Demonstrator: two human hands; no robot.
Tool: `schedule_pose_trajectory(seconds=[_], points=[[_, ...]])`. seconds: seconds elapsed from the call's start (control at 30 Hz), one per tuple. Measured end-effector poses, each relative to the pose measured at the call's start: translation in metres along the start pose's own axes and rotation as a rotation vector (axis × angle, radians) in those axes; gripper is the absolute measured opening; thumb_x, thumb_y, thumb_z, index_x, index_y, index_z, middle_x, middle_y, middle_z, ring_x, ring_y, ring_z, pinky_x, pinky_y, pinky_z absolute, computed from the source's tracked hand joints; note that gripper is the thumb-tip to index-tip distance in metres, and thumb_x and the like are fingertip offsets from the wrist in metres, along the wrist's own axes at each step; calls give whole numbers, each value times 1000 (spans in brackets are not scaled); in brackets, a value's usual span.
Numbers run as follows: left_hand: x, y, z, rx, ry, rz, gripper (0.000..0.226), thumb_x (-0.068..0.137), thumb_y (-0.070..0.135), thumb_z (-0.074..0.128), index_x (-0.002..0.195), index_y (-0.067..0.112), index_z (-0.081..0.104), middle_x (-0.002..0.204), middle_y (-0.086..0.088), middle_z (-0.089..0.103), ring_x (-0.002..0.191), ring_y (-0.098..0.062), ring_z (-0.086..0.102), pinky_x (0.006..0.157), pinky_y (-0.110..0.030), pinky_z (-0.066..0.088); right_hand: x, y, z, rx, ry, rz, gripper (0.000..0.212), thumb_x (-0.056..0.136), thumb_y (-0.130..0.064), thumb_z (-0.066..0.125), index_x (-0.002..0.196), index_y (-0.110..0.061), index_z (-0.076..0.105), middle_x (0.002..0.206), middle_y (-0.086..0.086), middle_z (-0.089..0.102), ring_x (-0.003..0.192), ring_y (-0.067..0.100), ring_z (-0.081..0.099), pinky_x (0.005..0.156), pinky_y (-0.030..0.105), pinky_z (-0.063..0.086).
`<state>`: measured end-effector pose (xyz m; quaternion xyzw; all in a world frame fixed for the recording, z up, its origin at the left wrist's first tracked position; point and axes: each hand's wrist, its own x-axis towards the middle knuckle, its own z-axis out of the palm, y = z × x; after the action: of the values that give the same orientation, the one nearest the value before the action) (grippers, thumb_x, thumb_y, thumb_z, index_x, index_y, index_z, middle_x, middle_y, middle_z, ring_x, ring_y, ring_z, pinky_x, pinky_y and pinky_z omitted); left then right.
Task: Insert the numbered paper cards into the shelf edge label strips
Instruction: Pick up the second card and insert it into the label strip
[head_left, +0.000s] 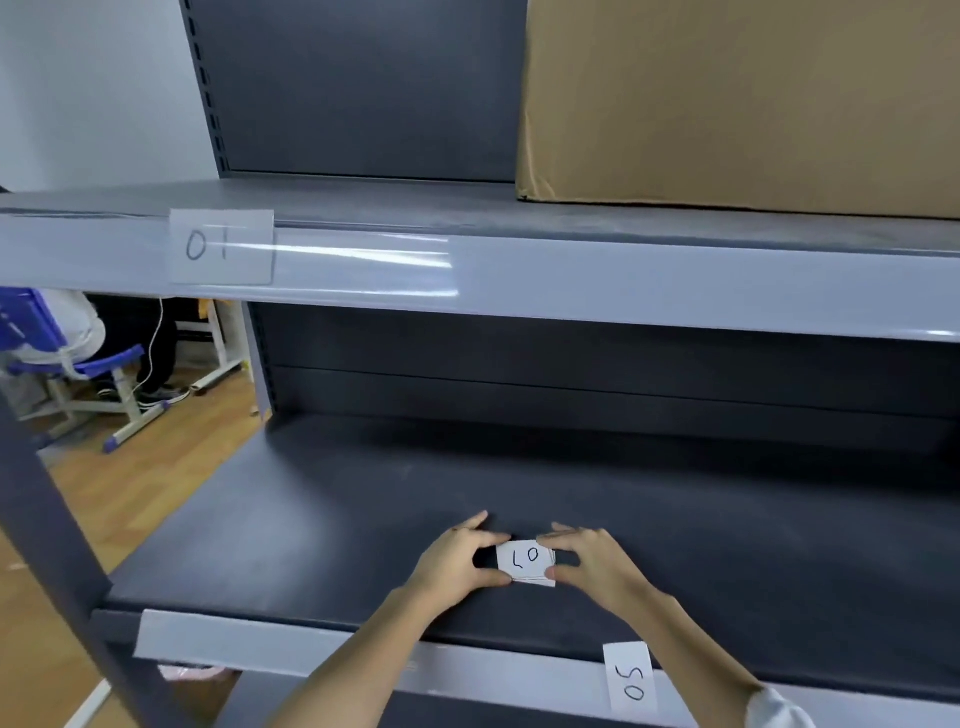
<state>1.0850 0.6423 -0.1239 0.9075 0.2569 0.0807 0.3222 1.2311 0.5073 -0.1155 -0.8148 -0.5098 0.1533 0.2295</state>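
Note:
A small stack of white paper cards lies on the dark lower shelf; its top card shows a handwritten number, upside down to me. My left hand pinches the stack's left edge and my right hand pinches its right edge. The upper shelf's clear label strip holds a card marked 01 at its left. The lower shelf's label strip carries a card marked 05, standing on end, to the right of my arms.
A large cardboard box sits on the upper shelf at the right. Left of the shelving, a person sits on a blue and white chair on the wooden floor. A dark shelf upright slants across the lower left.

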Motion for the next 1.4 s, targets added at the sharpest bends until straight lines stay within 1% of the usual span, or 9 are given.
schedule_pose_trajectory(seconds=[0.2,0.37,0.47,0.6,0.7,0.9,1.03,1.23,1.4], points=[[6,-3,0,-16,-22,57,53,74,29,71,124,34,53,149,5,33,140,-10,25,114,-36,26,0,2,1,-13,11,-31,43,82,-21,65,123,-15,57,134,-6,55,134,5,35,111,24,30],[11,0,0,102,-47,158,50,84,25,62,131,23,47,147,9,37,142,-6,14,115,-27,16,-3,1,0,-43,61,-12,43,77,-26,68,119,-19,60,127,-8,59,122,4,44,103,22,36],[11,2,0,88,-41,163,50,84,22,62,131,22,47,143,9,44,141,-5,17,115,-26,18,-6,1,-1,-79,65,-30,47,76,-30,68,122,-21,58,125,-7,58,111,0,40,97,16,34],[11,-1,-1,61,-35,133,50,80,25,67,127,27,51,143,7,45,141,-4,18,115,-28,22,-7,-2,-2,-115,69,-38,47,78,-30,67,123,-21,56,127,-8,58,122,6,41,101,20,35],[13,-3,-3,74,-41,126,51,78,27,68,126,28,53,144,6,43,141,-6,20,116,-31,22,-6,-2,-1,-98,77,3,46,77,-34,66,121,-27,58,128,-7,57,119,7,47,103,23,38],[14,-1,-16,82,-37,136,45,77,24,69,120,21,57,135,7,53,139,-6,24,114,-32,23,1,-10,-6,-108,66,-22,43,77,-32,67,120,-26,59,126,-6,58,118,9,48,100,23,40],[11,-10,-32,93,9,115,43,78,22,68,120,20,57,135,8,52,139,-5,23,114,-30,23,14,-25,0,-88,55,-36,44,77,-33,67,120,-28,59,127,-3,56,117,12,50,100,24,40],[-1,-45,-42,22,43,48,44,77,16,69,119,18,58,142,8,45,142,-6,14,114,-23,15,32,-51,28,-187,1,-134,42,85,-33,58,125,-24,54,137,-14,51,137,6,27,110,29,23],[-5,-52,-40,-59,12,-15,44,78,12,68,120,16,58,144,8,40,143,-8,10,114,-25,13,36,-49,38,-115,-13,-125,39,85,-31,60,123,-24,57,137,-17,50,141,3,19,115,32,21]])
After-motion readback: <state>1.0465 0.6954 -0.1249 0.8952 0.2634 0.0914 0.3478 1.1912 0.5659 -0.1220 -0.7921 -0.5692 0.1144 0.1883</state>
